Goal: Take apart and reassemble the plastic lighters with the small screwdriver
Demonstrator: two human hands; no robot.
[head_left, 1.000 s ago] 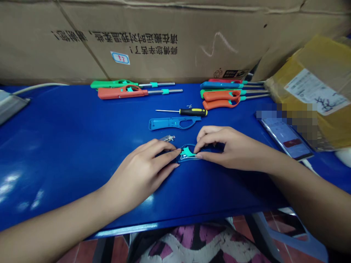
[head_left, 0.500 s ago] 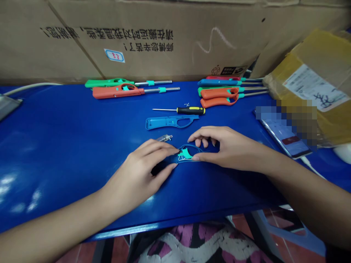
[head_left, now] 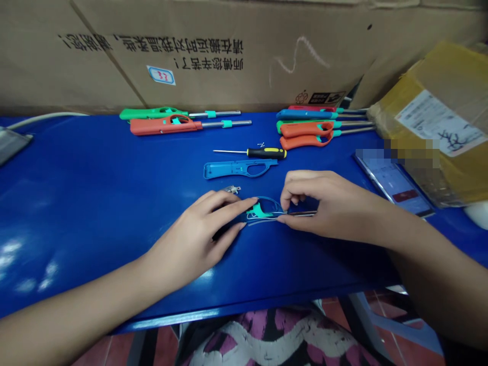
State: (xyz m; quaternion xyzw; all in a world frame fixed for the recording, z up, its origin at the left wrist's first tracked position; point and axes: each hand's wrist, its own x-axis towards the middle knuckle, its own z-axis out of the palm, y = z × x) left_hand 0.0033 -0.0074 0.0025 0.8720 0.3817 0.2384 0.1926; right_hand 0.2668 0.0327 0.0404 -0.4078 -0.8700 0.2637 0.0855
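The blue casing half (head_left: 263,221) lies flat on the blue table (head_left: 114,203) directly between my two hands, its left part under the fingers of my left hand (head_left: 202,231) and its narrow right end at the fingertips of my right hand (head_left: 324,203). My left fingers are half curled, index finger along the upper side and thumb at the lower side, holding the casing between them. A green trigger (head_left: 257,210) sits in it just right of my left index fingertip, with a white wire (head_left: 263,218) running below. My right thumb and index finger are brought almost together over the narrow end; I cannot tell whether they pinch the wire, the casing or both. A thin dark rod (head_left: 304,213) shows beneath my right fingers. Just beyond my left knuckles lies a clear part with a metal tip (head_left: 233,189). Farther off, well clear of both hands, are the other blue half (head_left: 232,169) and a screwdriver (head_left: 267,153).
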